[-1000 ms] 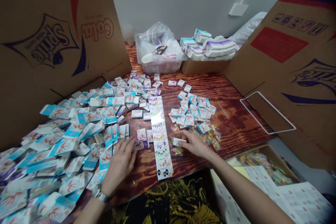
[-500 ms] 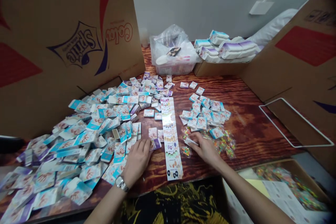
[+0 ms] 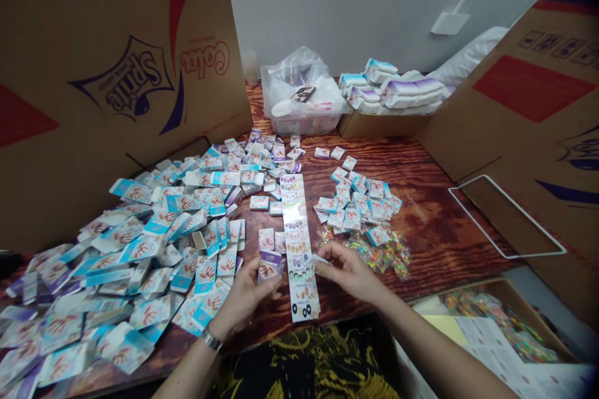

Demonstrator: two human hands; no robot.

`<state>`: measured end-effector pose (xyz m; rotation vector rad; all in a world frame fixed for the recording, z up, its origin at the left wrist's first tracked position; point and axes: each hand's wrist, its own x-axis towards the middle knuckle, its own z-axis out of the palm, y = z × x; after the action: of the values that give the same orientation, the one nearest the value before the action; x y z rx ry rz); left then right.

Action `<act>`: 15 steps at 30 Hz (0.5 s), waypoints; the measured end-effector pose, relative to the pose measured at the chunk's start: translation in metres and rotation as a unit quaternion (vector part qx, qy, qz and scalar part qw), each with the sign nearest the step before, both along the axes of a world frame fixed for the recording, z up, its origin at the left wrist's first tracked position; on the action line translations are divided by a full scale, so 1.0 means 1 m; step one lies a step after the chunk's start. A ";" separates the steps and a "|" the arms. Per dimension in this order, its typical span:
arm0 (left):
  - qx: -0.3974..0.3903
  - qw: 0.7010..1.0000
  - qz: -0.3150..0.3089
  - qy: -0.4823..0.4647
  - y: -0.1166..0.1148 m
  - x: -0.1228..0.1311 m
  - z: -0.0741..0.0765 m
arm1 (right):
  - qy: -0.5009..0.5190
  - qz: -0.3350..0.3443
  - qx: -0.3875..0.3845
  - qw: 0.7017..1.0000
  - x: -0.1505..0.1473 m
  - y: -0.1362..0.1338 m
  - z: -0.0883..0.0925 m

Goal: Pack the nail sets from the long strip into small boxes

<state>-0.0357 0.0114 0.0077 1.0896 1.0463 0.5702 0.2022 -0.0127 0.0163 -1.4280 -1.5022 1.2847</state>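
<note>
My left hand [image 3: 247, 299] grips a small purple-and-white cardboard box [image 3: 270, 265] printed with a hand picture, held just left of the long sticker strip [image 3: 297, 224]. Thumb and fingers of my right hand [image 3: 349, 271] are pinched on a small whitish flat piece [image 3: 320, 259] at the strip's right edge; its exact kind is unclear. Two small boxes lie beyond my left hand, one being the white box [image 3: 266, 239]. Beyond my right hand lie clear packets of colourful bits [image 3: 390, 255] and a cluster of blue-and-white boxes [image 3: 352, 219].
A big heap of small boxes [image 3: 140, 249] covers the left side. Large cartons stand at left [image 3: 196, 106] and right [image 3: 510, 137]. A bagged plastic tub [image 3: 304, 123] and a low carton [image 3: 384, 125] sit at the back. A white wire frame [image 3: 510, 255] leans at right.
My left hand has lifted the purple box off the table and tilted it up. My right hand has moved left to the strip with the whitish piece. The view has shifted slightly.
</note>
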 end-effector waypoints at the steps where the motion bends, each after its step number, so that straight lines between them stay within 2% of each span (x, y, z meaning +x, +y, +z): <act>1: -0.045 0.998 0.016 -0.034 -0.002 0.002 0.000 | 0.026 0.000 -0.009 1.000 -0.006 0.000 0.001; 4: -0.112 0.984 0.042 -0.132 -0.007 0.008 0.001 | 0.081 0.009 -0.032 0.996 -0.024 0.001 0.003; 7: -0.139 0.968 0.028 -0.205 -0.010 0.009 0.002 | 0.082 0.016 -0.030 0.996 -0.036 0.003 0.004; 9: -0.140 0.967 0.012 -0.213 -0.009 0.007 0.003 | 0.065 0.021 -0.015 0.998 -0.037 0.004 0.004; 12: -0.062 0.985 -0.038 -0.157 -0.002 -0.002 0.003 | 0.010 0.041 0.032 0.999 -0.029 0.006 0.007; 15: 0.116 0.991 -0.066 -0.012 0.006 -0.012 0.001 | -0.053 0.040 0.102 0.993 -0.016 0.008 0.017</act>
<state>-0.0479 0.0176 0.0082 1.3427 0.8941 0.6061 0.1865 -0.0044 0.0330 -1.3325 -1.7224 1.0814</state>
